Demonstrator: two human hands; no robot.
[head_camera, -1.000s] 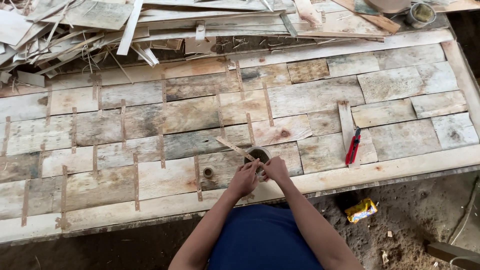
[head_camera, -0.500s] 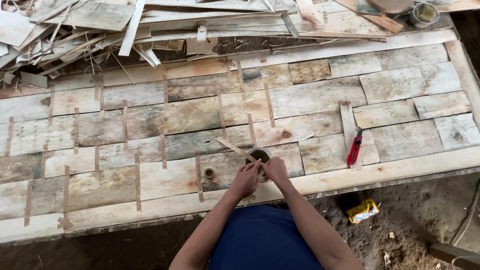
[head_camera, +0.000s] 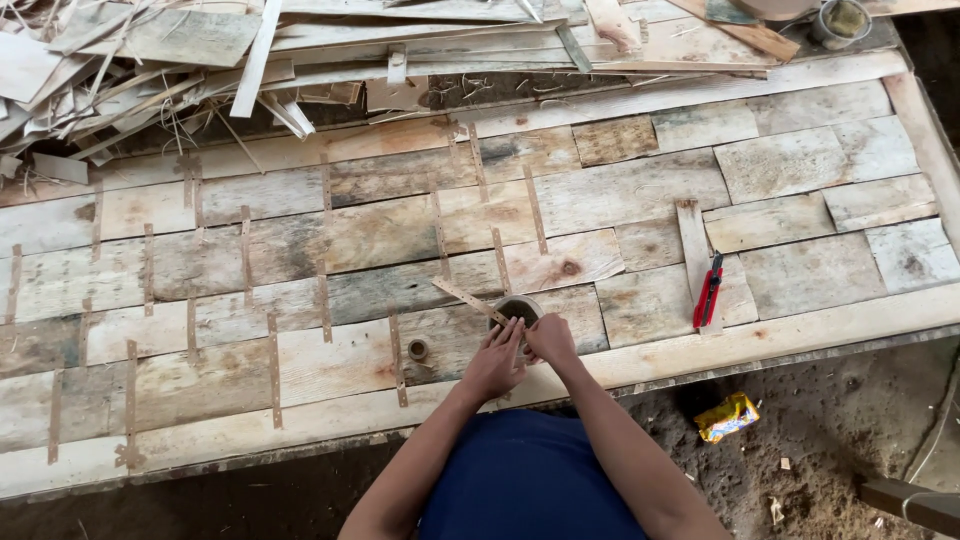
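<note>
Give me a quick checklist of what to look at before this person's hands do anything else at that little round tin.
1. Left hand and right hand both at the round tin: ok.
2. Thin strip lying against the tin's rim: ok.
3. Tape roll beside the left hand: ok.
4. Red cutter lying apart to the right: ok.
5. What the fingers hold: cannot tell.
6. Veneer sheet flat on the bench: ok.

Soft even daylight, no hard shadows or glare; sharp focus; mild wide-angle bending at edges.
</note>
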